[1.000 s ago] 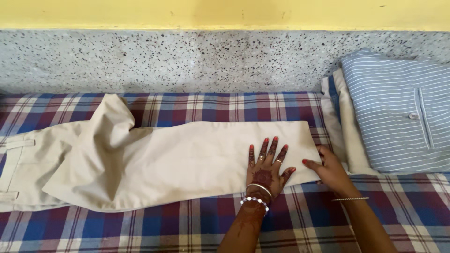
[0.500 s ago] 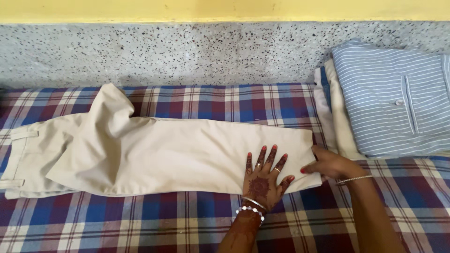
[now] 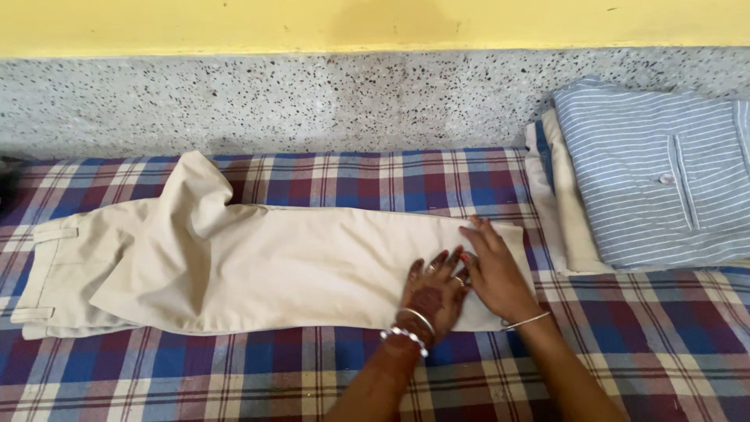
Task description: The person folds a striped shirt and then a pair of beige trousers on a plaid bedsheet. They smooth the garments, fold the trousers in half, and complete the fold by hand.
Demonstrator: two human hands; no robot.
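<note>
A pair of cream trousers (image 3: 258,266) lies folded lengthwise across a checked blanket, waistband at the left and leg ends at the right. My left hand (image 3: 432,294), with a dark pattern on its back and bangles at the wrist, lies flat on the cloth near the leg ends with fingers spread. My right hand (image 3: 494,270) rests flat beside it on the same end, fingers together and pointing toward the wall. The two hands touch each other. Neither hand grips the cloth.
A red, blue and cream checked blanket (image 3: 656,352) covers the surface. At the right sits a stack of folded clothes, a blue striped shirt (image 3: 656,172) on top of cream pieces. A speckled grey wall band (image 3: 312,94) runs along the back.
My right hand has come in from the trousers' right edge onto the cloth and now lies against my left hand. The left hand has stayed flat on the leg end.
</note>
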